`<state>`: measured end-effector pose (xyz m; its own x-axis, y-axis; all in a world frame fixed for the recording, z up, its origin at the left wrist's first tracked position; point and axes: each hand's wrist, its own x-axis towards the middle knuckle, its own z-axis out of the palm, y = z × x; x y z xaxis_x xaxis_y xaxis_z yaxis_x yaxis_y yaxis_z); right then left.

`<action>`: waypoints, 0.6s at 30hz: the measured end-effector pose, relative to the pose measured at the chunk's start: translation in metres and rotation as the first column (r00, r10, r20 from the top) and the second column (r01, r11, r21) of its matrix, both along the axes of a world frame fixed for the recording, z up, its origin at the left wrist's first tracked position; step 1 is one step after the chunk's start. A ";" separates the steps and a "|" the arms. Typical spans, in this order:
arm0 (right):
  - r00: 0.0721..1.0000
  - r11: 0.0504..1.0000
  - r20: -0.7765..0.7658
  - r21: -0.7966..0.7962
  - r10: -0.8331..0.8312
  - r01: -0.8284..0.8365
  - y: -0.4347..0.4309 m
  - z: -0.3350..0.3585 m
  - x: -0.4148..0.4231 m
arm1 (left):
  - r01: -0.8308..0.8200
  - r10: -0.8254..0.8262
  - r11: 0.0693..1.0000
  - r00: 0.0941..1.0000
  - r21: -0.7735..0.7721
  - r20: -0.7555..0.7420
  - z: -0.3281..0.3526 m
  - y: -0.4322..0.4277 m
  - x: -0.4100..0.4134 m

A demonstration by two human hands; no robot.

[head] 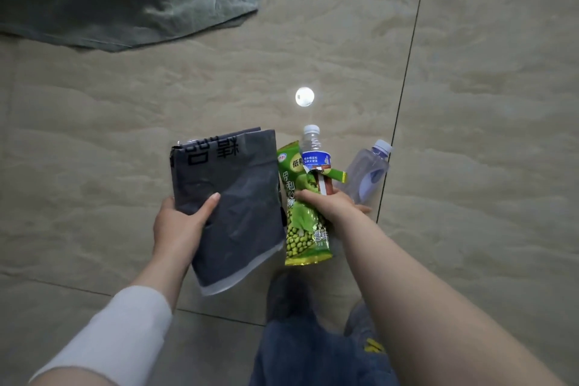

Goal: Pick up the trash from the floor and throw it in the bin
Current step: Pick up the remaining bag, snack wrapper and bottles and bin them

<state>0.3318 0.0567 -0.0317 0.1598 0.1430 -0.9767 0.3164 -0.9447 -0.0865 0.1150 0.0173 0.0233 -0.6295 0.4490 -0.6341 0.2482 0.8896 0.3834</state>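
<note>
So far my left hand [181, 222] grips the grey bag [232, 197], my right hand [332, 204] clutches a wrapper [300, 229] and two bottles [313, 147], nothing binned yet.

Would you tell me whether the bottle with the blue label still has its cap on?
Capped. The bottle with the blue label, gripped in the right hand, shows a white cap seated on its neck.

Two plastic bottles [313, 150] [368, 172], one green wrapper [302, 222], one grey bag [238, 207].
</note>
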 end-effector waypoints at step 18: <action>0.931 0.942 0.154 0.104 -0.331 0.318 -0.140 0.043 0.172 | 0.094 -0.094 0.996 0.993 0.002 0.066 0.092 0.015 0.069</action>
<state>0.5036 -0.0831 0.0113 0.3692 0.1286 -0.9204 0.0098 -0.9909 -0.1345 0.1838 0.0328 0.1157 -0.5411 0.5034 -0.6736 0.3048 0.8640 0.4008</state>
